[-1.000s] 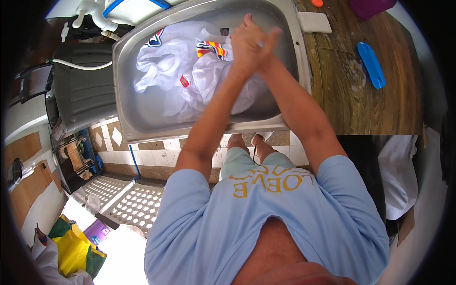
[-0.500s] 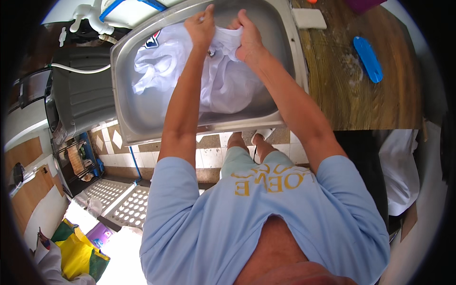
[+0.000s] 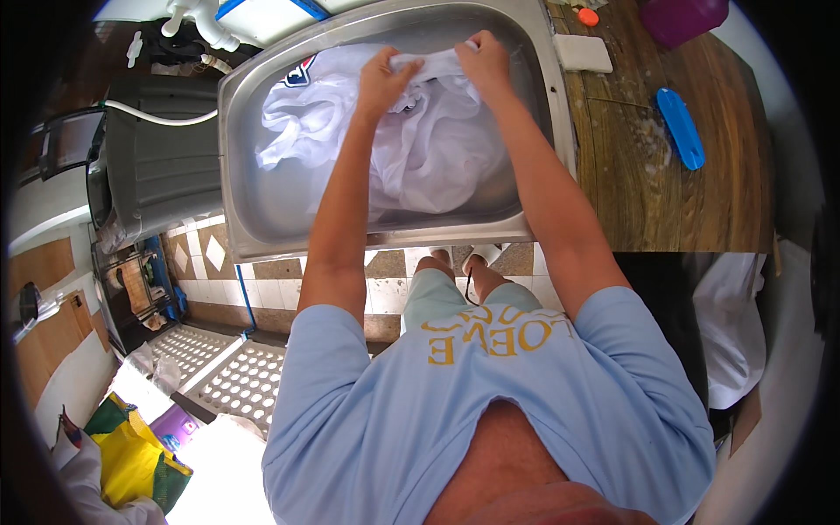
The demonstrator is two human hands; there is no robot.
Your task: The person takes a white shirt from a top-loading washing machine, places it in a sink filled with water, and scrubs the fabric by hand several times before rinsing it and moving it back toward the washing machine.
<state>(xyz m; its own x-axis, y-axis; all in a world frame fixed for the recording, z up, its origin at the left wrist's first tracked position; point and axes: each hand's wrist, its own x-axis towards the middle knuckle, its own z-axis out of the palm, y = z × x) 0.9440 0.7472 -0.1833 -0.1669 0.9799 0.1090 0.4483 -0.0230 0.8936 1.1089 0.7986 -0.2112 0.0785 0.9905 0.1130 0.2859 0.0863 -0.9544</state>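
- While both forearms reach up into the metal sink (image 3: 262, 219), the left hand (image 3: 383, 80) and right hand (image 3: 481, 63) each have their grip clamped on a bunched fold of the white garment (image 3: 437, 149), at about 12 o'clock in the basin.
- A second ago the two hands were pressed together over the cloth near the middle of the sink; half a second ago they had parted and taken hold of the fabric; now they sit well apart with a short stretch of cloth pulled between them.
- By my reading that shift means the rubbing stroke has given way to gathering a fresh section, so the hand wash seems mid-way rather than finishing.
- Most of the garment lies wet and crumpled in the basin, spread from 9 o'clock, where a red and blue printed patch (image 3: 297, 70) shows, down towards 5 o'clock.
- On the wooden desk (image 3: 665, 210) at 3 o'clock of the sink lie a blue brush (image 3: 681, 128), a pale bar of soap (image 3: 584, 52) and, further up, a purple container (image 3: 682, 19).
- At 9 o'clock of the sink stands a dark grey machine (image 3: 157, 175).
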